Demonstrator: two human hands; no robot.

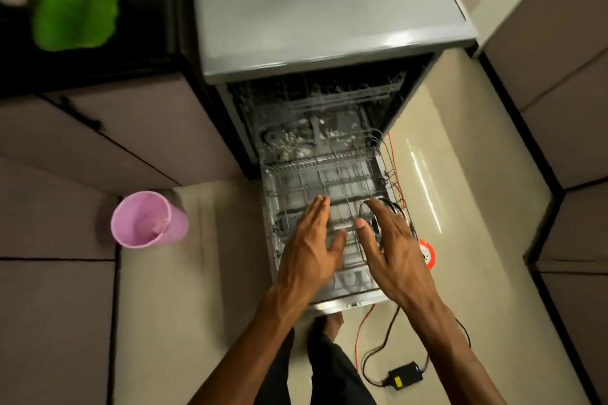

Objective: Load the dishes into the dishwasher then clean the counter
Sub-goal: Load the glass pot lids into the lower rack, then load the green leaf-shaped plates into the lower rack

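Plainly, both hands were spread flat and held nothing: the left hand and the right hand hovered side by side over the lower rack, which stood pulled out over the dropped door of the dishwasher. Whether the fingertips touched the wires could not be told through the blur. The rack looked nearly bare; a dark rounded item sat at its right side just under the right hand, too indistinct to name. No other dishes showed near the hands, so they presumably waited on the dark counter up at the left, where a green blurred object lay. The chief risk seemed underfoot: an orange cord and a black cable with its adapter trailed across the floor just beside the person's foot, and a step back with plates in hand could catch them. The pink bucket stood on the other side, between the rack and the counter, another thing to knock. Shoving the rack in crooked might also jam it.
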